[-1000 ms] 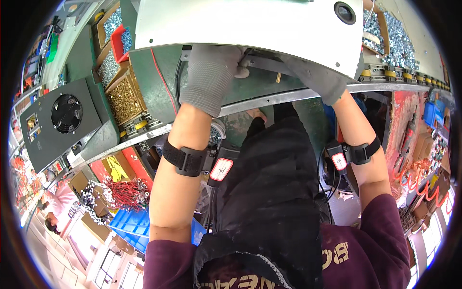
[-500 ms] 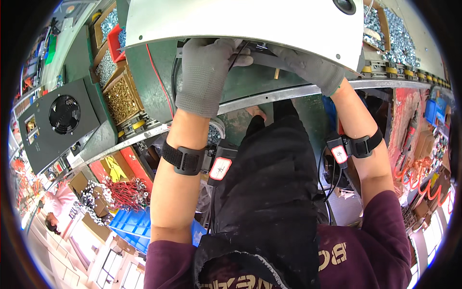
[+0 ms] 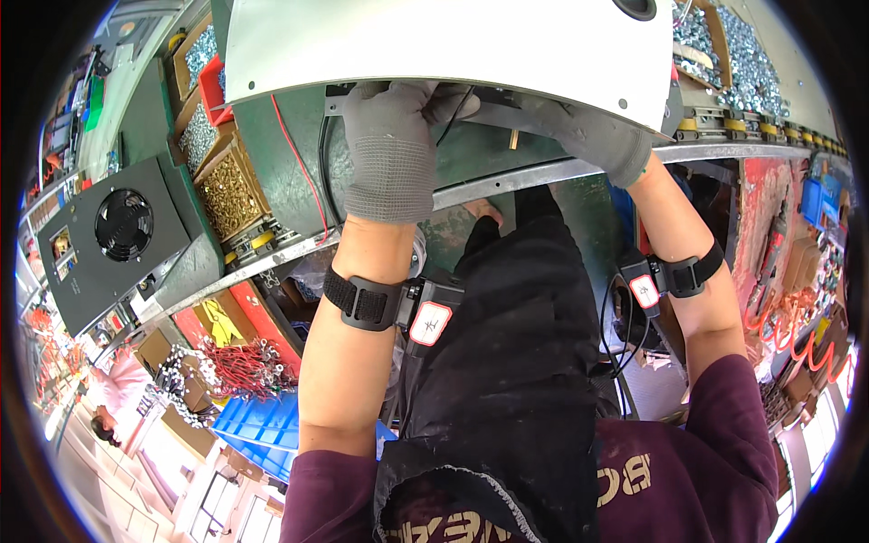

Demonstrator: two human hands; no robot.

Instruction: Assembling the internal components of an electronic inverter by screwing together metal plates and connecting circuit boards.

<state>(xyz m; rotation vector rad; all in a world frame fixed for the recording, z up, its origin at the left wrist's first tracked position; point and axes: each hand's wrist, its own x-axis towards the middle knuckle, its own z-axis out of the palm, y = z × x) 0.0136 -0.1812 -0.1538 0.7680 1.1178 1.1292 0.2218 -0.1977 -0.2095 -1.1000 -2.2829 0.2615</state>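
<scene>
A large white panel (image 3: 444, 43) with a dark round opening at its upper right spans the bench in front of me. My left hand (image 3: 387, 149), in a grey knit glove, reaches under its near edge. Its visible fingers are bent together beside a thin black cable (image 3: 453, 119); the panel hides their tips and whatever they hold. My right hand (image 3: 605, 143), gloved alike, reaches under the same edge farther right, its fingers hidden. A brass-coloured post (image 3: 513, 139) shows between the hands. A red wire (image 3: 299, 152) hangs left of my left hand.
Left of the panel stand a box of brass-coloured fasteners (image 3: 230, 195) and a red bin (image 3: 213, 89). A black panel with a fan (image 3: 125, 223) lies farther left. Silvery fasteners (image 3: 751, 77) lie at the far right. A metal rail (image 3: 507, 180) edges the bench. A person (image 3: 118, 398) is at lower left.
The white panel has shifted slightly left in view. My left forearm and wrist have moved right, and the left hand has turned a little. My right hand stays nearly in place under the edge.
</scene>
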